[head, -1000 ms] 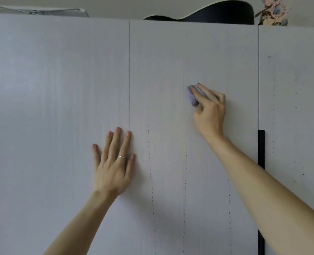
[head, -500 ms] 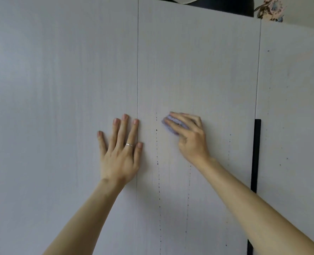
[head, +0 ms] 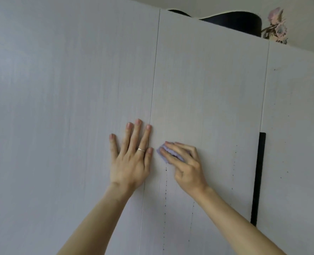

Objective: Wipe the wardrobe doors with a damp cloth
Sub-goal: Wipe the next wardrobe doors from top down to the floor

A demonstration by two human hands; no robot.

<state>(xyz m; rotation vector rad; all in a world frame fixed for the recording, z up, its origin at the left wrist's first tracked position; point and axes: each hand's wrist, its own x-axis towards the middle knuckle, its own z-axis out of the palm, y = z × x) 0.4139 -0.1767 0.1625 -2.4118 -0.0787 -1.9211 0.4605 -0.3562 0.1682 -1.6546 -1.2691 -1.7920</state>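
Pressing cloth [head: 162, 151] on mid door [head: 207, 107] w/ R hand [head: 186, 168], fingers clamped on it | L hand [head: 130, 161] flat on L door [head: 69, 107], fingers spread

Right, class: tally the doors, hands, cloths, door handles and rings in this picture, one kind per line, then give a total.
doors: 3
hands: 2
cloth: 1
handle: 1
ring: 1
Total: 8
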